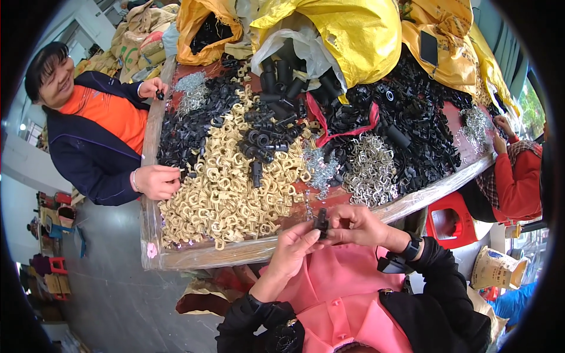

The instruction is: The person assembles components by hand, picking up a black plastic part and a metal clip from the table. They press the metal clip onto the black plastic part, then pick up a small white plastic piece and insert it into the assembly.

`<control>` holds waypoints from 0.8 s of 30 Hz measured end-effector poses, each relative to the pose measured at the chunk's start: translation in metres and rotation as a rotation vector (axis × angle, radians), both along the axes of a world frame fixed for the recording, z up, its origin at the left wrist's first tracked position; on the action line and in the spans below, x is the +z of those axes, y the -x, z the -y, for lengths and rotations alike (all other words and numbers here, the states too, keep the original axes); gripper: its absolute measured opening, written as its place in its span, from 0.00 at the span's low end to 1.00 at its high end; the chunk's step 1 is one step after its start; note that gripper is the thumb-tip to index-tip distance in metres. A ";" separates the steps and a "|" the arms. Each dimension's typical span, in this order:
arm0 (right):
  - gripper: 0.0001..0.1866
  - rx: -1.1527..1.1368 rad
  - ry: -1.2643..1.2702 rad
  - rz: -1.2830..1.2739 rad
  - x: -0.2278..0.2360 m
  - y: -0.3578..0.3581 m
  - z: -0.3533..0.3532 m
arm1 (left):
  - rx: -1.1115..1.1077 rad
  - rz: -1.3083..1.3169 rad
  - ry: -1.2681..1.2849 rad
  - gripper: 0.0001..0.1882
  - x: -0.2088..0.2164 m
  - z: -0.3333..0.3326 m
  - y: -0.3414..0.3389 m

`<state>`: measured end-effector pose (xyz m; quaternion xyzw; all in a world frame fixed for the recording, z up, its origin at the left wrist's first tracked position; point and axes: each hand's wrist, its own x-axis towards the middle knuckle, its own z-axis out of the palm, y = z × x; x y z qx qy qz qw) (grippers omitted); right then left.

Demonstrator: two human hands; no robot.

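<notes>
Two hands are pinching one small black plastic part (321,222) together at the near edge of a crowded sorting table (203,254).

The left hand (292,248) is closing its fingertips narrowly on the lower side of the part while the right hand (355,226), wearing a black wristwatch (410,247), is gripping it from above with thumb and fingers; the part is sitting just over the table's front rim, beside a heap of cream plastic clips (226,188). Farther back, piles of black plastic parts (412,129), bent metal wire clips (371,170) and black tubes (279,79) are lying in front of yellow sacks (353,35). A co-worker in an orange shirt is resting a hand (158,181) on the table's left edge; another person's red sleeve (518,182) is showing at the right.
</notes>
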<state>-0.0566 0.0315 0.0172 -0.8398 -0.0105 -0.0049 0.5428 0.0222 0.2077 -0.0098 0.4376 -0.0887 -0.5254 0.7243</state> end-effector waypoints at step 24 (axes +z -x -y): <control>0.15 0.168 -0.146 0.070 -0.002 -0.020 0.001 | 0.174 -0.062 0.048 0.14 -0.008 -0.011 -0.004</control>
